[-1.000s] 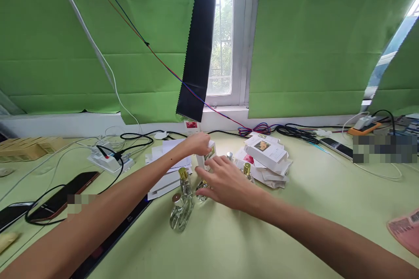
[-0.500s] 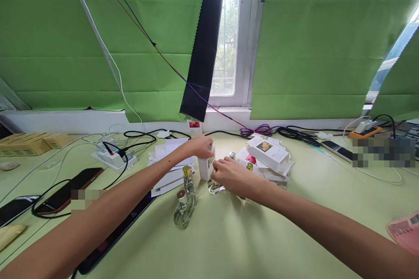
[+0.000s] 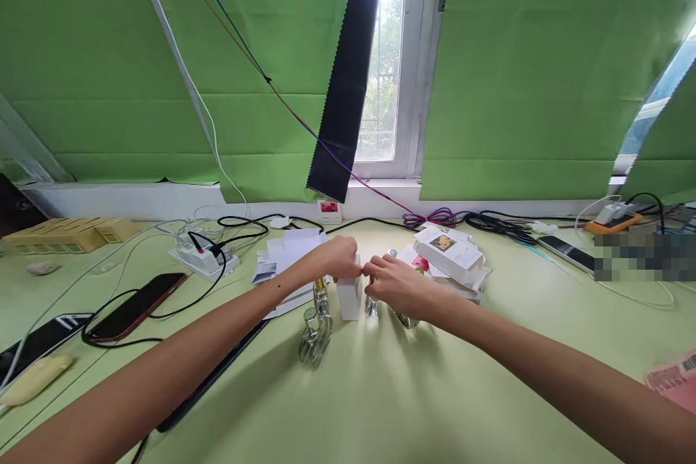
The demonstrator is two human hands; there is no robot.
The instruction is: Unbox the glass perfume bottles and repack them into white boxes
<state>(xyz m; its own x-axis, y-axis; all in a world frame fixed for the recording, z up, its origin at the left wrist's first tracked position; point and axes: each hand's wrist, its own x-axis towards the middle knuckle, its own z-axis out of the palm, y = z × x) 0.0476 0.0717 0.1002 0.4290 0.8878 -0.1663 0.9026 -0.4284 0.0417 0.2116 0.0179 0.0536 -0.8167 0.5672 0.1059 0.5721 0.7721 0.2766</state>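
Note:
My left hand is closed on the top of an upright white carton. Close by its right side, my right hand grips the top of a clear glass perfume bottle, which stands nearly upright. The two hands almost touch, and the fingers hide the top of the carton and most of the bottle's cap. To the left stand two more glass bottles, one with a gold cap and one with a pale round cap. Another bottle is partly hidden behind my right hand.
Flat white cartons lie behind my left forearm, and a stack of printed boxes lies at right. Phones, a tablet, a power strip and black cables are spread over the table. Yellow boxes sit far left.
The carton has come slightly nearer with my left hand. The bottle in my right hand has gone from tilted to nearly upright beside the carton. The view has shifted a little.

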